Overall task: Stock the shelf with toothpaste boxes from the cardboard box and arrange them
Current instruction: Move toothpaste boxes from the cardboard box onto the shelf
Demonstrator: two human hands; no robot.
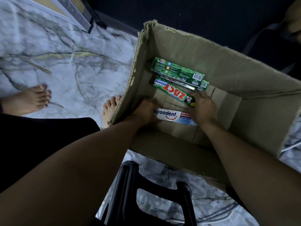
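Observation:
An open cardboard box [254, 74] stands on the floor with toothpaste boxes lying flat on its bottom. Both my hands reach down into it. My left hand [145, 111] grips the left end of a white Pepsodent box [172, 115]. My right hand [202, 106] holds that box's right end, and its fingers also touch the right end of a green Zact Whitening box [174, 92]. Behind it lie two more green Zact boxes [177, 71], stacked slightly askew against the far wall of the box.
The box sits on a marbled grey floor [65, 62]. My bare feet [32, 98] stand left of it. A black plastic stool [146, 193] is below my arms. A dark shelf base [84, 17] runs along the top left.

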